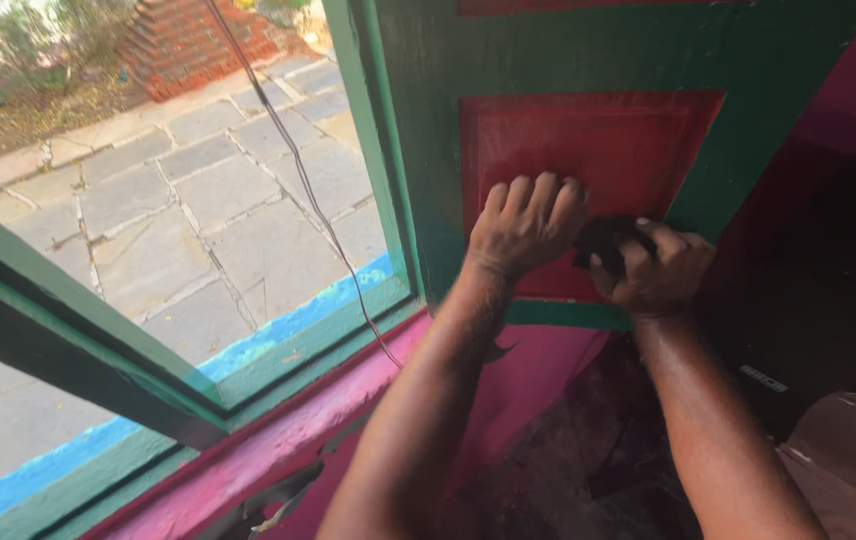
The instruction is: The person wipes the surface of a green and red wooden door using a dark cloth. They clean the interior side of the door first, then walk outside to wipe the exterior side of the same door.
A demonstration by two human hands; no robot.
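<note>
At the red door panel (588, 150) | my left hand (526, 225) lies flat, fingers spread | my right hand (653, 270) grips a folded dark abrasive sheet (600, 240) against the panel's lower edge | thin, floppy, light; best pinched by its fold.

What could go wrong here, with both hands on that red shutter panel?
The left hand presses flat on the red panel of the open shutter; it may swing away. The dark pad in the right hand sits near the green frame and might scuff it. The thin cable hangs close.
</note>
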